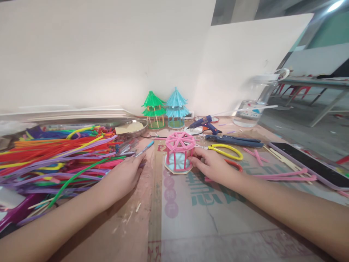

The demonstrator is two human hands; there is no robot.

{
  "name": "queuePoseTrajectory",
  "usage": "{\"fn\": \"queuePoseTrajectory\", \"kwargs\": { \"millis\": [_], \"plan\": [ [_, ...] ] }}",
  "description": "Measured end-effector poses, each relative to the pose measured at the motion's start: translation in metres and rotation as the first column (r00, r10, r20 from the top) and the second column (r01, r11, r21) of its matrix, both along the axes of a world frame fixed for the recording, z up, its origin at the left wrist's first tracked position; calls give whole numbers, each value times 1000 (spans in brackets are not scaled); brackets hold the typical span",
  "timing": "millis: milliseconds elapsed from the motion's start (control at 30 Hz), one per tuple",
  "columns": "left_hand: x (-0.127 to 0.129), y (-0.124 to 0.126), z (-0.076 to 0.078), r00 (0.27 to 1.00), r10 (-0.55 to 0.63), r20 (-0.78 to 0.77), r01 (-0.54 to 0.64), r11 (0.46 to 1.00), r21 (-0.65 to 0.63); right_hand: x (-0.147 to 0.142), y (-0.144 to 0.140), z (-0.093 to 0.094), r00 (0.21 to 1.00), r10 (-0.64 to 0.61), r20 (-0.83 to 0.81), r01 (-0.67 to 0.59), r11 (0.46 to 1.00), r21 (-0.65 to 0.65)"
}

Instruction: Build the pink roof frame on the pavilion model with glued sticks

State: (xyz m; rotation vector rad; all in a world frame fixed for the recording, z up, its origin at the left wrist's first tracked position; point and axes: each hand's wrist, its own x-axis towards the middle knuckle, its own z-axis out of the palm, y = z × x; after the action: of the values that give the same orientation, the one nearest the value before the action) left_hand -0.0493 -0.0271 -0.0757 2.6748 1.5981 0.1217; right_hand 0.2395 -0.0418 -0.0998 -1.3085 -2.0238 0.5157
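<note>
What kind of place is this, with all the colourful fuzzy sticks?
Probably a craft table in a workshop or classroom. A big heap of pipe cleaners lies by the left hand, a glue gun sits behind, and the right hand touches a small pink pavilion model.
</note>
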Motion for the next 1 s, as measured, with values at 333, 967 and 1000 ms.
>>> {"fn": "queuePoseTrajectory", "kwargs": {
  "millis": [333,967,1000],
  "plan": [
    [-10,-7,9,909,-376,180,378,925,27,-1,-1,1,1000,-7,23,7,1000,-25],
    [-8,-18,9,905,-421,54,424,903,-64,0,0,1,999,-5,51,5,1000,-11],
    [-8,-22,18,884,-460,82,467,876,-125,0,0,1,999,-4,52,4,1000,-9]
  ]
}}
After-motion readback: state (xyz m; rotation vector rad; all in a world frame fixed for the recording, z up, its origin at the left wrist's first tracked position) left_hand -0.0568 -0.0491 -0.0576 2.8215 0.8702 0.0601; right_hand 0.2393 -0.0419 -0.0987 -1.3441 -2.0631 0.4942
